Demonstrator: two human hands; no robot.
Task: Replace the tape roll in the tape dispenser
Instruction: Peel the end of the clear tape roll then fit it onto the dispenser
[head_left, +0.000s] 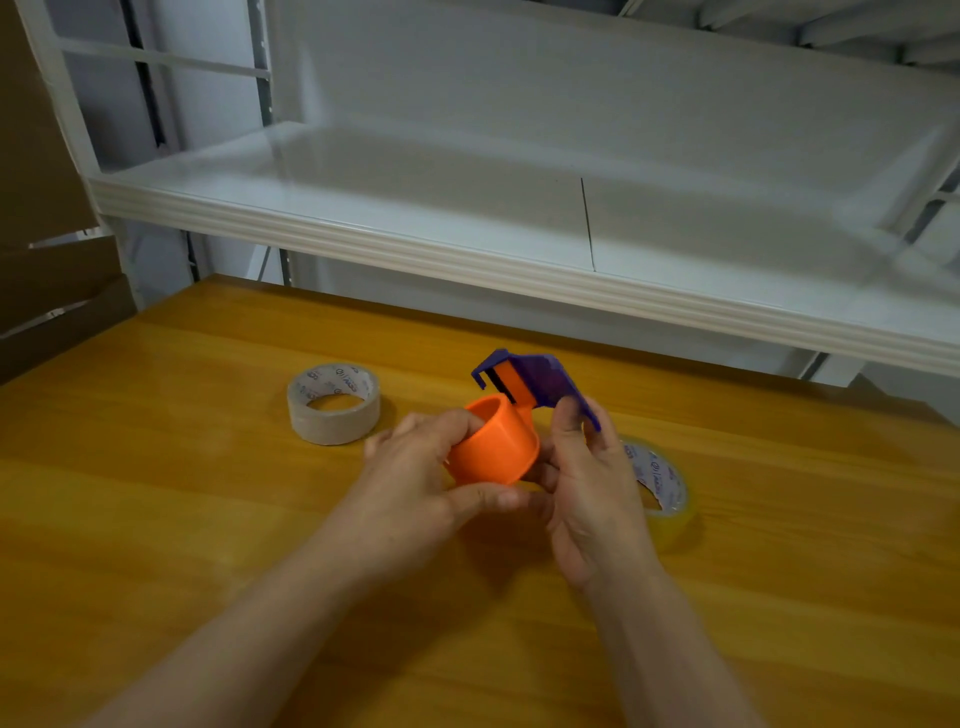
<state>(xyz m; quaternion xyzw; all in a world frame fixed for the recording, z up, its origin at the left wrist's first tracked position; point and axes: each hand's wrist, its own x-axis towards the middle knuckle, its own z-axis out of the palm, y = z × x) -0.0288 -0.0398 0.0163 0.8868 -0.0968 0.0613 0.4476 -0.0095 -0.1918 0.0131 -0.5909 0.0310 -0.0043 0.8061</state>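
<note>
Both your hands hold the tape dispenser (511, 415) above the wooden table (208, 519), clear of its surface.

Left hand (415, 483): your fingers are curled around the orange hub (493, 444), thumb lying along its lower rim and the other fingertips over the far open end. No tape sits on the hub; its wall is bare.

Right hand (592, 488): closed on the purple frame (545, 387), thumb pressed on the near face, fingers wrapped behind it. How far the hidden fingers close, you cannot tell.

Orientation: the hub's axis tilts up and to the left, its open mouth facing away from your right palm, toward the left hand's fingers. The purple frame rises from the hub up and away from you, its long axis running from your right thumb to the cutter end, which points left and away.

Beyond your left knuckles, apart from them, a nearly spent roll (333, 402) lies flat on the table. Behind your right hand, partly covered by it, a clear tape roll (665, 493) also lies flat.
</note>
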